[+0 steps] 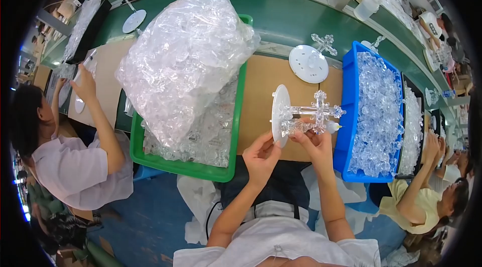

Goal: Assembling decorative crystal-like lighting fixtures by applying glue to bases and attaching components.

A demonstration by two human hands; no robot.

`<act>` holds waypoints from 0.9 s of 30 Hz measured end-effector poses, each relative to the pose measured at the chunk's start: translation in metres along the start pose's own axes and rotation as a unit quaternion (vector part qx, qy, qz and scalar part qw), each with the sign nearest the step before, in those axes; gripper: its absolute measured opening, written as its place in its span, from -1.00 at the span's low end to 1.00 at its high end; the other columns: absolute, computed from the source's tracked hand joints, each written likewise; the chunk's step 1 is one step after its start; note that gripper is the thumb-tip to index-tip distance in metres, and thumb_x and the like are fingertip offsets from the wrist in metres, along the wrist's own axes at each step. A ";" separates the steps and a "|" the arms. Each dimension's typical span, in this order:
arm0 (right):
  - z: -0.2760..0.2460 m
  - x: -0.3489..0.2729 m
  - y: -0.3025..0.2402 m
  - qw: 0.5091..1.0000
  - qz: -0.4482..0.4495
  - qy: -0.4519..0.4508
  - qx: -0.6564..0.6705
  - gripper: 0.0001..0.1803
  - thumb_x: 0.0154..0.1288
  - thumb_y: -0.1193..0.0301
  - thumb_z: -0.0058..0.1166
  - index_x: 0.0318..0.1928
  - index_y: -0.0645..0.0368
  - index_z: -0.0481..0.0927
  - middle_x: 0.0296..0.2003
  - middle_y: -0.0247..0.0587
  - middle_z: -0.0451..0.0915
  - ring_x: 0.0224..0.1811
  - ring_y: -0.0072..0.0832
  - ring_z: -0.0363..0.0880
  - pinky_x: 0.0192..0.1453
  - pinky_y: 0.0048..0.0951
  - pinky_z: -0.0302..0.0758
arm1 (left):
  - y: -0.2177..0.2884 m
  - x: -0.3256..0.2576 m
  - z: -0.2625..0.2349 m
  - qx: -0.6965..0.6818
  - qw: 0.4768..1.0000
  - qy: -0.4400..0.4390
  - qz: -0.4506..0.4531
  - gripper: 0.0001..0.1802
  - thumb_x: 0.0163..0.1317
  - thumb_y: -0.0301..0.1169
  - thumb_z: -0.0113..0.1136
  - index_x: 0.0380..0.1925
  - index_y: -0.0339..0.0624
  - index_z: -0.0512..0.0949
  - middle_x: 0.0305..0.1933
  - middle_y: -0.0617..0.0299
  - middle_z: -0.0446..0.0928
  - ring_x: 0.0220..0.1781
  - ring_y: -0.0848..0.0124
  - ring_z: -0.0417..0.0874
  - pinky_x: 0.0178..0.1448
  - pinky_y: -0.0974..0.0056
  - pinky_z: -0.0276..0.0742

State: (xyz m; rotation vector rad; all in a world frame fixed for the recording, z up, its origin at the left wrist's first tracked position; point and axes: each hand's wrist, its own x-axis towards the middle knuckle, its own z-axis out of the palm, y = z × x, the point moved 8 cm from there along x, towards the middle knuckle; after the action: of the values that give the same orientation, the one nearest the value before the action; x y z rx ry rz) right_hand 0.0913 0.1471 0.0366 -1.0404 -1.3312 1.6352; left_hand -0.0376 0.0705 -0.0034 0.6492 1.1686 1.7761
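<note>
My left hand [261, 159] is closed on the lower rim of a white round disc [278, 104], which stands on edge. A clear plastic cross [321, 109] on a stem juts sideways from the disc, pointing right. Just below the stem, my right hand [316, 145] pinches a clear moulded plastic piece [295, 126] that lies against the disc's face. Near those fingers shows a small white bulb-like part [332, 126] with a yellowish tip; what it joins is partly hidden. Beyond my hands, another white disc with a clear cross [309, 63] rests on the cardboard.
At left, a green bin [186, 167] bears a big bag of clear parts [188, 56]. A blue bin [346, 151] full of clear pieces stands at right, beside a dark tray [412, 121]. Cardboard [256, 116] covers the bench ahead. Co-workers [80, 161] sit on both sides.
</note>
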 end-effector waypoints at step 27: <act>0.002 -0.023 -0.018 0.998 -0.062 0.008 -0.015 -0.65 0.17 0.63 0.10 -0.02 0.33 0.36 -0.16 -0.11 0.50 -0.09 -0.42 0.54 0.01 -0.30 0.58 | 0.038 -0.006 0.008 0.017 0.999 0.003 0.043 -0.62 0.08 -0.69 0.18 -0.03 -0.42 0.51 -0.04 0.02 0.56 -0.11 0.45 0.60 -0.05 0.42 0.55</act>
State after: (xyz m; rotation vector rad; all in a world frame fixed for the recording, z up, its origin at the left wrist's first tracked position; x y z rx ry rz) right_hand 0.0987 0.1283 0.0578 -0.9676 -1.3856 1.5159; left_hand -0.0428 0.0623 0.0350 0.7254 1.1938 1.8346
